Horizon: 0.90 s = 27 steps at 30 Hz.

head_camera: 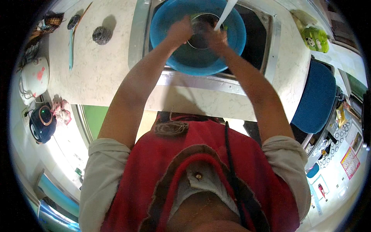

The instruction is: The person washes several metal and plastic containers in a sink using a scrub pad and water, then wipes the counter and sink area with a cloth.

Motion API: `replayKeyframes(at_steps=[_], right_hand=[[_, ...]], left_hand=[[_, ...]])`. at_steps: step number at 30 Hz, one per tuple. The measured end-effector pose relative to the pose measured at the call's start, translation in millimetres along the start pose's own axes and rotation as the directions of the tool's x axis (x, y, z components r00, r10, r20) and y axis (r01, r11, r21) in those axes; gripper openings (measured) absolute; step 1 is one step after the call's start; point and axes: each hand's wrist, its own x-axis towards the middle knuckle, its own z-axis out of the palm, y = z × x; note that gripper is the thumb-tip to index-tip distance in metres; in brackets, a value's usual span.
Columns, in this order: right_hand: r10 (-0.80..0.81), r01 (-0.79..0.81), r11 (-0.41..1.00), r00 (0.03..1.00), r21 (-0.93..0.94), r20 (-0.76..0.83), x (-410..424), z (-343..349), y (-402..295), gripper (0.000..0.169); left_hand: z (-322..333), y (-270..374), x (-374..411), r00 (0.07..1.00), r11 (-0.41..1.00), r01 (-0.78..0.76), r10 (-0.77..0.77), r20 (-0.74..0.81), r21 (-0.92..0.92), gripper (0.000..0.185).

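Note:
A blue plastic basin (197,68) stands in the sink (261,43). Inside it is a round, dark vessel with a thin shiny rim (200,47), probably a metal bowl or pot. My left hand (180,31) grips the vessel's left side with curled fingers. My right hand (218,37) is blurred over the vessel's right side, and its fingers are hard to make out. A pale faucet spout (226,13) slants down beside my right hand. The contents of the vessel are too dark to tell.
On the counter (87,78) to the left lie a steel-wool scourer (101,35) and a teal-handled brush (71,50). A green plastic container (314,39) stands at the far right. Below it is a blue chair back (314,95). A white appliance (34,76) sits at the left.

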Motion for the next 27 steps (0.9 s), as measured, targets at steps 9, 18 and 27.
replayKeyframes(at_steps=[9, 18, 27], right_hand=[[0.236, -0.242, 0.619, 0.965, 0.747, 0.117, 15.3, 33.2, 32.7, 0.053], [-0.007, 0.002, 0.963, 1.000, -0.269, -0.019, 19.8, 9.0, 0.3, 0.047], [-0.140, 0.119, 0.979, 0.982, 0.167, 0.124, 3.5, -11.4, -6.0, 0.045]], left_hand=[[-13.7, 9.2, 23.8, 0.981, 0.933, -0.182, 0.151, 0.122, 0.311, 0.031], [26.1, -11.9, -4.9, 0.996, 0.728, 0.080, -0.085, 0.027, -0.681, 0.055], [-13.7, -15.4, -12.7, 0.981, 0.802, 0.184, -0.109, 0.163, -0.569, 0.051]])
